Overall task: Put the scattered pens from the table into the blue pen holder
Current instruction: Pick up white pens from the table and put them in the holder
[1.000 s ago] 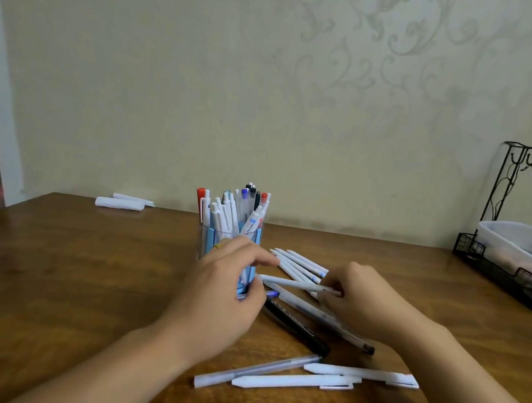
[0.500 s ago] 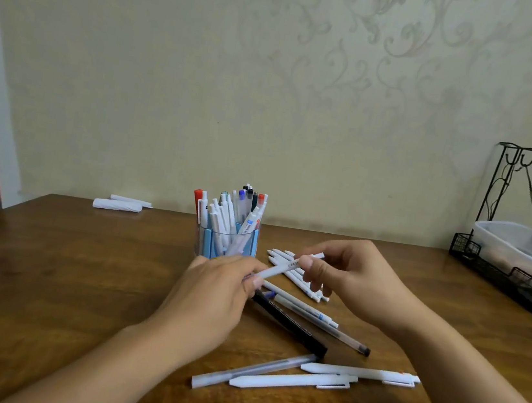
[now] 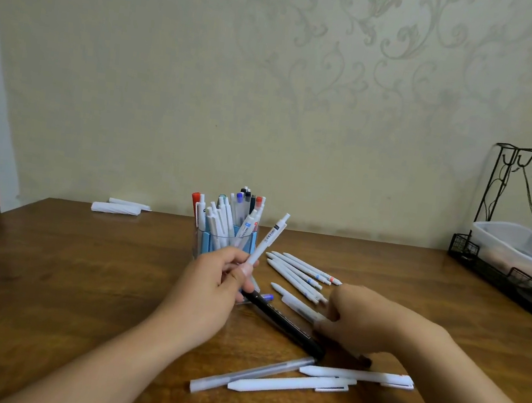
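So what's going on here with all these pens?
A person is tidying loose pens into the blue holder. The left hand holds a white pen, tilted, beside the holder, not yet in. The right hand reaches down to the pens on the table. The holder looks quite full, and about ten pens are left.

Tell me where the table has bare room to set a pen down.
Bare wood lies left of the pen holder, in front of the folded white paper, and between the far white pens and wire rack. The middle is crowded.
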